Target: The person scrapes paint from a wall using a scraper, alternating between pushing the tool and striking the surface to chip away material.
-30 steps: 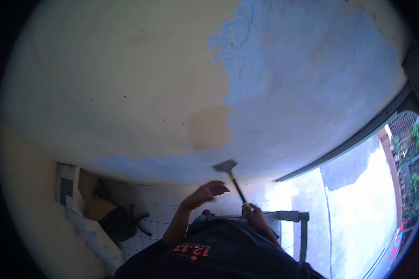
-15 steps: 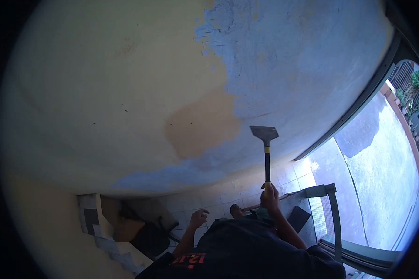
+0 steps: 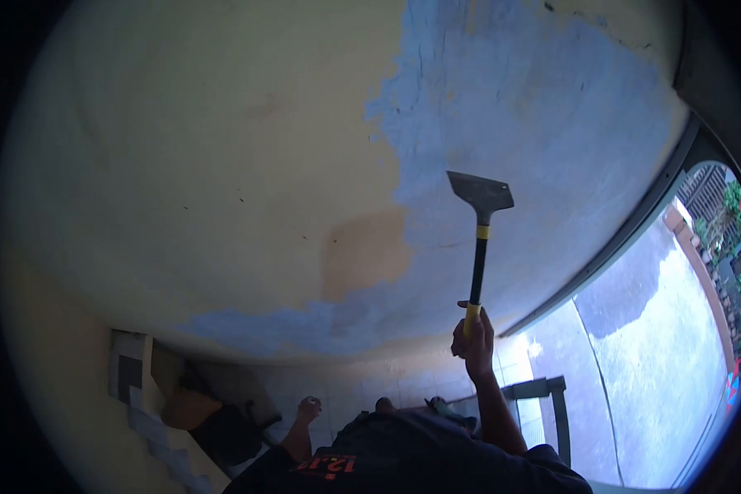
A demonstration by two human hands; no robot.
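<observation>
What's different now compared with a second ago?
The right hand has raised the scraper, so its blade now sits higher, over the blue patch of the painted surface. The left hand, lifted beside the tool a second ago, has dropped low near the chest. Unchanged: the right hand's grip on the handle's end, and the tan spot.
</observation>
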